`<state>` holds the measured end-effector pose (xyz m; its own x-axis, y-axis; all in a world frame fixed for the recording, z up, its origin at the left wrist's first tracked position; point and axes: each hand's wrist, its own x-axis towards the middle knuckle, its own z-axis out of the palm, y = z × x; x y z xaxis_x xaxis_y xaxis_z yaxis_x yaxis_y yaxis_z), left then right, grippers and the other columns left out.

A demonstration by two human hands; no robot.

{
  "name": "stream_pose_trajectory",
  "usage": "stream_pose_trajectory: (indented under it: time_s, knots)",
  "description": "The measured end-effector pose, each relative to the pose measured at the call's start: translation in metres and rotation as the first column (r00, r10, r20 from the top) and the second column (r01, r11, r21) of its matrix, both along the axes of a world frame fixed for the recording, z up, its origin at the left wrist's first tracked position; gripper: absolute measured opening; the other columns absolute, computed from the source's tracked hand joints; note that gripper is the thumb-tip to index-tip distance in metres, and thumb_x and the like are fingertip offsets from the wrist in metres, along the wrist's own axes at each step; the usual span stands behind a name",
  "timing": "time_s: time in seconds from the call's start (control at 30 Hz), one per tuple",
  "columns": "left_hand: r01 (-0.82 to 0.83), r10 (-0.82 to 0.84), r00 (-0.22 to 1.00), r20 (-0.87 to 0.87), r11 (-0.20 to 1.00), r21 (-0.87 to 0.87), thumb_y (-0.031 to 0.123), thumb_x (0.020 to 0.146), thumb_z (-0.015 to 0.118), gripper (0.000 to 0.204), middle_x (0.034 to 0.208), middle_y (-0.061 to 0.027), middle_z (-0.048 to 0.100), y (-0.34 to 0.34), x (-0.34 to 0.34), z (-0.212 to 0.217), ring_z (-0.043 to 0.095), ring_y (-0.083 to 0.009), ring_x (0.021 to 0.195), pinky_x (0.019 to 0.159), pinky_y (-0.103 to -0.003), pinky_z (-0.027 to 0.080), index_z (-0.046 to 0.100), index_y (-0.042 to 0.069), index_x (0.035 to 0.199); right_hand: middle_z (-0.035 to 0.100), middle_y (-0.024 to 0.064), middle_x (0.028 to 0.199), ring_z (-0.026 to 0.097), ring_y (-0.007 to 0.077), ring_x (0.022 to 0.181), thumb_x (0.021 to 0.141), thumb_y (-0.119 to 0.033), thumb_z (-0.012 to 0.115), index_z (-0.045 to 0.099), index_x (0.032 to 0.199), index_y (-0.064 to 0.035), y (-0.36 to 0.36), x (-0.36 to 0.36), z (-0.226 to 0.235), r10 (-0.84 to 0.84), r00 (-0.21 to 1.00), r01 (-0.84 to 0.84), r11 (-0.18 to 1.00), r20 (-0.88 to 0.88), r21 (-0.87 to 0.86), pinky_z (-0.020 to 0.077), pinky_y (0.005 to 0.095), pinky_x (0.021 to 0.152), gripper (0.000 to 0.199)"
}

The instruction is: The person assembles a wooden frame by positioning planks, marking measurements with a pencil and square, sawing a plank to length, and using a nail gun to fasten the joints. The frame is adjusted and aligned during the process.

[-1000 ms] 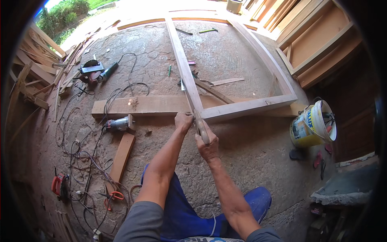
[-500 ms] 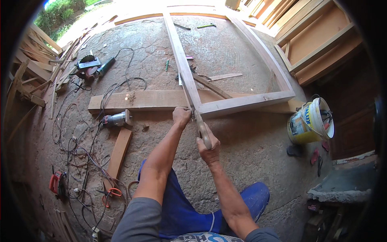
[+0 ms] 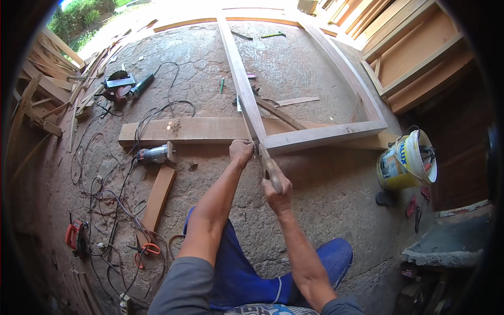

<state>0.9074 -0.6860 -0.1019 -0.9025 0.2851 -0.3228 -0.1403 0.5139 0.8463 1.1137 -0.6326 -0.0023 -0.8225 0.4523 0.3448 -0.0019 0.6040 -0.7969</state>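
Note:
A pale wooden frame (image 3: 323,135) lies with its near end propped on a thick plank (image 3: 194,129). At its near left corner my right hand (image 3: 278,191) is wrapped round the wooden handle of a handsaw (image 3: 269,169), whose blade shows almost edge-on along the corner. Just left of that corner, my left hand (image 3: 241,151) is closed in a fist close to the blade. Its fingertips are hidden, so what it grips cannot be made out.
To the left are a router (image 3: 155,154), a circular saw (image 3: 119,86), a red power tool (image 3: 76,236), orange-handled scissors (image 3: 150,249) and tangled cords. A short board (image 3: 157,199) lies beside my left arm. A bucket (image 3: 401,163) stands at right; wooden panels (image 3: 415,63) lean behind it.
The whole view has shifted slightly, moving the scene a little to the right. Both hands keep their grips at the frame's corner, with the saw at nearly the same place.

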Motion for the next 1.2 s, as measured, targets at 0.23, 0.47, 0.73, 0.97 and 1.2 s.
stream_pose_trajectory:
  time_s: [0.23,0.47,0.73,0.97,1.2]
  knots:
    - [-0.071,0.072,0.997,0.002,0.997,-0.007,0.031,0.086,0.074,0.024,0.083,-0.0150,0.077,-0.036,0.000,-0.007,0.077,-0.0298,0.082,0.079,-0.040,0.058,0.083,0.011,0.093,0.070,0.0269,0.124,0.076,0.0367,0.088,0.079,-0.002,0.064,0.062,0.137,0.0017,-0.049,0.184,0.025,0.051,0.990,-0.060,0.996,0.131,0.068,0.0619,0.0384,0.069,0.058]
    - [0.030,-0.032,0.997,0.077,0.999,0.024,0.030,0.084,0.074,0.022,0.084,-0.0169,0.077,0.011,0.016,0.009,0.077,-0.0286,0.081,0.079,-0.039,0.059,0.083,0.011,0.092,0.069,0.0253,0.126,0.071,0.0373,0.109,0.083,-0.004,0.062,0.061,0.135,0.0036,-0.002,0.013,-0.007,-0.058,0.997,0.063,0.993,0.047,-0.097,0.0564,0.0390,0.092,0.053]
    - [-0.093,0.094,0.994,-0.052,0.996,0.016,0.024,0.086,0.079,0.022,0.065,-0.0076,0.072,-0.026,0.007,-0.007,0.067,-0.0121,0.058,0.057,-0.030,0.053,0.083,0.003,0.090,0.070,0.0277,0.124,0.077,0.0364,0.088,0.079,-0.003,0.067,0.062,0.135,0.0054,-0.054,0.204,0.024,0.044,0.989,-0.037,0.998,0.142,-0.047,0.0620,0.0396,0.072,0.057]
    - [-0.002,0.002,1.000,0.010,1.000,-0.026,0.031,0.084,0.073,0.025,0.088,-0.0169,0.077,0.004,0.014,-0.011,0.077,-0.0322,0.085,0.083,-0.040,0.059,0.083,0.012,0.095,0.071,0.0247,0.119,0.072,0.0420,0.097,0.081,-0.007,0.065,0.060,0.137,0.0018,0.001,0.008,-0.006,-0.036,0.994,0.048,0.992,0.102,-0.113,0.0597,0.0419,0.082,0.057]
    - [-0.081,0.081,0.997,-0.018,0.997,0.009,0.023,0.088,0.078,0.021,0.069,-0.0088,0.074,-0.026,0.008,0.003,0.067,-0.0126,0.057,0.057,-0.030,0.053,0.083,0.003,0.092,0.071,0.0268,0.123,0.077,0.0282,0.082,0.080,-0.005,0.065,0.060,0.139,0.0035,-0.055,0.217,0.013,0.033,0.985,-0.043,0.998,0.168,0.056,0.0610,0.0347,0.073,0.059]
